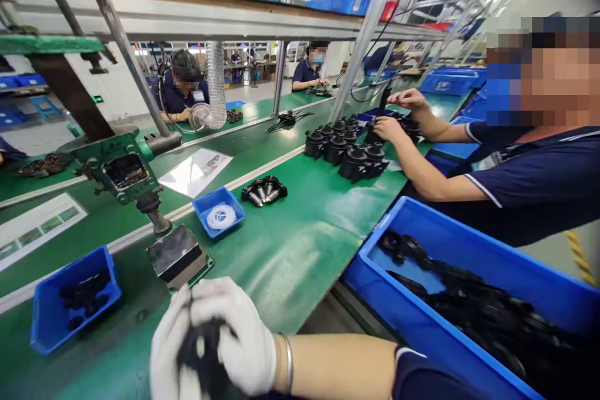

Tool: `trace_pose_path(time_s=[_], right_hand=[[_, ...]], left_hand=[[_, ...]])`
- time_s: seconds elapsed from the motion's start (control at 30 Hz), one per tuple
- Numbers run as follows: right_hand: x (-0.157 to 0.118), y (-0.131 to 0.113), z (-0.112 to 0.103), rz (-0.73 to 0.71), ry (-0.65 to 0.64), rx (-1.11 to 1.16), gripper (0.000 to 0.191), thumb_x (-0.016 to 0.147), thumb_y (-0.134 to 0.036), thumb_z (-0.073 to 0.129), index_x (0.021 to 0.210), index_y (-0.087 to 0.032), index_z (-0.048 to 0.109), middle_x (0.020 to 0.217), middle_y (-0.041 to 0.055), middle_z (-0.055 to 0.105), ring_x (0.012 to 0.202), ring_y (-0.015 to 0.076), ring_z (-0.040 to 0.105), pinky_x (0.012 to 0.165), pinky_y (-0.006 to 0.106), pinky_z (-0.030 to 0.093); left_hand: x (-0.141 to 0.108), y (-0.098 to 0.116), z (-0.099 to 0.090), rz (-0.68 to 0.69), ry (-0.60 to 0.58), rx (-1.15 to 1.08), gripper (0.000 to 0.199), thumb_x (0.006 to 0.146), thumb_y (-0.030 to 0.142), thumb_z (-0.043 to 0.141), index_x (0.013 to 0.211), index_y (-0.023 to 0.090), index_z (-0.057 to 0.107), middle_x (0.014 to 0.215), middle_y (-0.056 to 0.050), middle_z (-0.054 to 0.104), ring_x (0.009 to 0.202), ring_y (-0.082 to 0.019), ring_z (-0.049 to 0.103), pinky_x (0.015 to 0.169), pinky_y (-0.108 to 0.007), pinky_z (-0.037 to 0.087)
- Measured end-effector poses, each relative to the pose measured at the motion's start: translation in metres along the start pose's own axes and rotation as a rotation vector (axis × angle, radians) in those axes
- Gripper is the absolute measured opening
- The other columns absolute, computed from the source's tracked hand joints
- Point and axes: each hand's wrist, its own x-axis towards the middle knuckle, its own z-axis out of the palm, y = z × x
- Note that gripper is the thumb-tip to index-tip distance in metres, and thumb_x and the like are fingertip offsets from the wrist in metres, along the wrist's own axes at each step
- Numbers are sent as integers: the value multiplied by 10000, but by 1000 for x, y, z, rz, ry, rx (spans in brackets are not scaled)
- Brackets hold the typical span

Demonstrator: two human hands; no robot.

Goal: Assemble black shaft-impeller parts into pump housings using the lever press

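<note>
Both my hands wear white gloves and are low in the frame, close to the bench's near side. A black part with a small pale spot sits between them; motion blurs it and the gloves hide much of its shape. My left hand is closed along its left side. From the right and above, my right hand curls its fingers around it. Just beyond my fingers stands the green hand press, its dark metal block low over a small base.
Small blue bins hold black pieces and white rings. Black parts lie beyond, with several black housings farther right. A large blue crate of black parts borders the bench. A co-worker handles a black piece at right.
</note>
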Motion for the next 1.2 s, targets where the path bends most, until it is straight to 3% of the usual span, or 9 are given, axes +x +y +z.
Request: trace_pose_path(time_s=[0.13, 0.37, 0.47, 0.57, 0.73, 0.83, 0.9, 1.07, 1.2], right_hand=[[5, 20, -8, 128, -5, 28, 400, 888, -269, 394, 1246, -197, 558, 1205, 98, 597, 1157, 218, 558, 1029, 406, 449], [27, 22, -31, -49, -242, 97, 502, 984, -492, 358, 1348, -194, 536, 1335, 98, 599, 1310, 255, 482, 1175, 477, 277], [24, 27, -46, 85, 58, 236, 417, 1000, -465, 385, 897, -212, 700, 705, 35, 709, 755, 205, 688, 955, 422, 513], [23, 30, -47, 246, 315, 413, 417, 1011, -441, 384, 755, -219, 627, 409, -58, 463, 388, 129, 485, 596, 293, 548], [28, 25, -37, 131, -88, 273, 451, 912, -552, 530, 1163, -197, 647, 1081, 94, 707, 1100, 269, 619, 981, 422, 489], [25, 28, -44, 168, 198, 313, 456, 992, -479, 409, 711, -209, 646, 546, 13, 603, 649, 196, 639, 773, 356, 552], [24, 28, -46, 236, 295, 335, 417, 1001, -436, 407, 715, -213, 612, 459, -32, 500, 469, 153, 537, 606, 302, 536], [22, 24, -40, 132, -44, 201, 346, 939, -457, 505, 1114, -196, 650, 1019, 96, 714, 1139, 276, 608, 915, 386, 529], [11, 23, -52, 181, 231, 39, 352, 1009, -315, 325, 916, -205, 647, 635, 34, 639, 700, 209, 665, 699, 346, 562]], left_hand=[[-2, 3, 5, -132, 20, -59, 456, 969, 472, 374, 1354, 240, 451, 1426, -80, 480, 1346, -301, 430, 1152, -484, 329], [-1, 4, 13, -82, -138, -28, 866, 853, 396, 650, 1510, 247, 106, 1569, -153, 244, 1433, -312, 302, 1179, -501, 266], [0, 2, 14, -87, -139, -14, 877, 849, 366, 640, 1515, 218, 88, 1515, -180, 327, 1397, -334, 361, 1170, -548, 256], [-1, 1, 14, -73, -121, 26, 869, 839, 340, 638, 1514, 197, 110, 1510, -188, 328, 1396, -352, 358, 1172, -564, 238], [-2, 2, 15, -68, -135, 9, 895, 838, 361, 645, 1512, 203, 77, 1539, -191, 294, 1417, -336, 336, 1168, -531, 279], [-2, 0, 15, -58, -116, 62, 881, 834, 330, 645, 1512, 210, 95, 1543, -187, 290, 1418, -339, 332, 1173, -545, 261], [-3, -2, 15, -46, -103, 91, 865, 835, 317, 640, 1512, 214, 112, 1550, -182, 280, 1425, -343, 318, 1175, -551, 249], [-4, -2, 14, -33, -92, 58, 877, 842, 345, 643, 1519, 208, 101, 1536, -186, 312, 1403, -330, 366, 1153, -511, 320], [-3, -3, 23, -24, 1, 141, 896, 823, 334, 666, 1516, 182, 119, 1509, -195, 346, 1387, -340, 387, 1160, -527, 302]])
